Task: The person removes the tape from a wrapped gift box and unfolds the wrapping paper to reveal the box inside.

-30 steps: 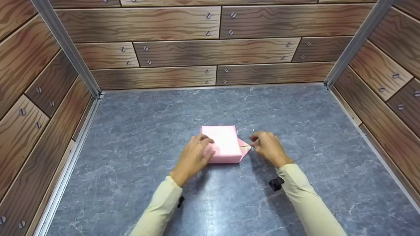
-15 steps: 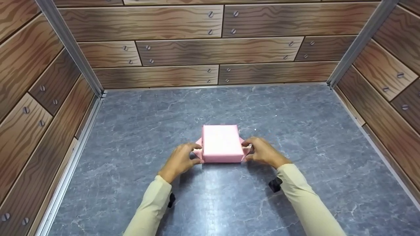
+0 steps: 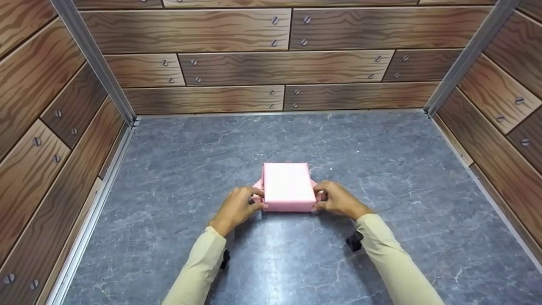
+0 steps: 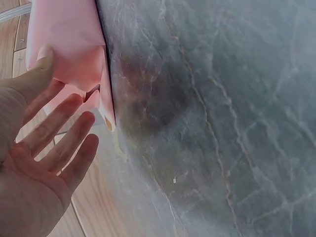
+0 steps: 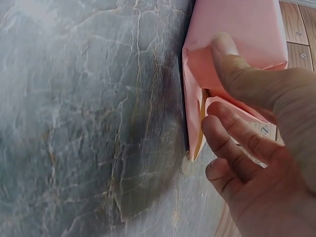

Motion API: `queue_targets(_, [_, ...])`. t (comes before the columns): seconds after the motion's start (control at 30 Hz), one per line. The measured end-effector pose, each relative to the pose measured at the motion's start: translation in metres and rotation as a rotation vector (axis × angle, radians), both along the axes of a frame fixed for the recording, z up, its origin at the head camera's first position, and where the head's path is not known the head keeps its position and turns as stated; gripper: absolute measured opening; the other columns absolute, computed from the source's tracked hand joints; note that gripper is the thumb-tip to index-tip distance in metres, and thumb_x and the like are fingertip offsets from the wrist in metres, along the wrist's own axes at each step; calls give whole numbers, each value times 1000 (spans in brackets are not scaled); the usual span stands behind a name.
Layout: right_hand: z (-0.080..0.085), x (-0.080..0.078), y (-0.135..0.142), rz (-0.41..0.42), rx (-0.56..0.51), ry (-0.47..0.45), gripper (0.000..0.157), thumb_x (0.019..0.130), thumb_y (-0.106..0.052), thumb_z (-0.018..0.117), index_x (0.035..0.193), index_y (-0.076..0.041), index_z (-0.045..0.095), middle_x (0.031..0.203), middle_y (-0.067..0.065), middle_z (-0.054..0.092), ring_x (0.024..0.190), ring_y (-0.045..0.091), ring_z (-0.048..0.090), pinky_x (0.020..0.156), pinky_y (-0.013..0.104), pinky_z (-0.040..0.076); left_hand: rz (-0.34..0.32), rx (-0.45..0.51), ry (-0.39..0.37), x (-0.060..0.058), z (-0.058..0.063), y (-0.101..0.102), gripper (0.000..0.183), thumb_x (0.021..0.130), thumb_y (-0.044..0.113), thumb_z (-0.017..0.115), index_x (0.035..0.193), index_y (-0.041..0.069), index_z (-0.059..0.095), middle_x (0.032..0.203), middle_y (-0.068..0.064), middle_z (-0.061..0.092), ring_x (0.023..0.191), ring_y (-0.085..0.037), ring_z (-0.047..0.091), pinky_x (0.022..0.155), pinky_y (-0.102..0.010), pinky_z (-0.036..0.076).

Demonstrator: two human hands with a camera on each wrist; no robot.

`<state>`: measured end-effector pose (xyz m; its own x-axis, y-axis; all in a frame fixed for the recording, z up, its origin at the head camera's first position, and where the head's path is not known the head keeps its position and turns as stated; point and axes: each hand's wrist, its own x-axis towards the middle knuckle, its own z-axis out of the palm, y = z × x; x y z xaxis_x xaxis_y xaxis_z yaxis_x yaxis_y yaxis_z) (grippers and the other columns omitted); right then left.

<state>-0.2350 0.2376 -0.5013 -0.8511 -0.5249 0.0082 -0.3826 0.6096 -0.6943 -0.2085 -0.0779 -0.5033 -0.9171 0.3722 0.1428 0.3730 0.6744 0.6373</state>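
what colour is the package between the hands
Pink; the package shows it best in the right wrist view.

Left forearm (image 3: 192, 271) and right forearm (image 3: 396, 262), both in pale cream sleeves (image 3: 211, 245), slanted inward from the bottom edge. Left hand (image 3: 237, 207) and right hand (image 3: 341, 200) sat roughly level, palms facing inward, thumbs nearer the body. Left thumb (image 4: 42, 67) extended, left fingers (image 4: 57, 124) nearly straight, slightly spread. Right thumb (image 5: 242, 79) extended, right fingers (image 5: 239, 131) loosely bent.
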Motion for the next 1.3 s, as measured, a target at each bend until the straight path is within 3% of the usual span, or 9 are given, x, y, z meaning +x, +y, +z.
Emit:
queue_targets(0.4, [-4,4,5,7,-38,-10,26,76,-5,87,94,0,69,90,16,64,75,20,61,66,25,52,20,-25,36,5,-4,2,18,86,28,82,90,13,73,82,1,70,78,-23,68,69,-38,53])
queue_targets(0.57, [-2,4,6,-2,4,31,27,77,-10,88,93,-3,67,93,12,65,78,24,65,69,32,55,8,-23,57,5,-4,-1,21,85,30,82,85,12,70,85,-2,74,80,-22,70,71,-38,56])
queue_targets(0.8, [1,5,6,-30,42,59,30,75,-18,90,85,-7,64,83,9,68,73,20,63,64,27,49,-30,-4,84,6,-4,-4,24,85,29,82,89,8,72,88,-5,75,82,-23,72,74,-38,58])
queue_targets(0.93, [2,5,6,-28,36,42,27,77,-15,89,90,-7,67,85,7,70,72,17,63,64,26,50,-42,3,87,5,-6,-4,21,87,27,80,96,9,77,94,-4,77,87,-19,73,79,-37,59])
queue_targets(1.1, [2,6,6,-13,35,24,22,79,-10,85,97,-4,73,91,4,69,76,19,64,66,26,52,-23,-28,100,6,-7,-3,17,91,27,77,95,11,81,94,-2,77,85,-16,74,79,-36,60])
queue_targets(1.3, [1,6,6,-12,69,76,20,79,-13,86,88,-4,70,91,5,64,80,23,63,69,30,51,-1,-44,116,8,-7,-2,18,91,29,77,90,11,81,90,-1,77,84,-17,73,77,-36,59])
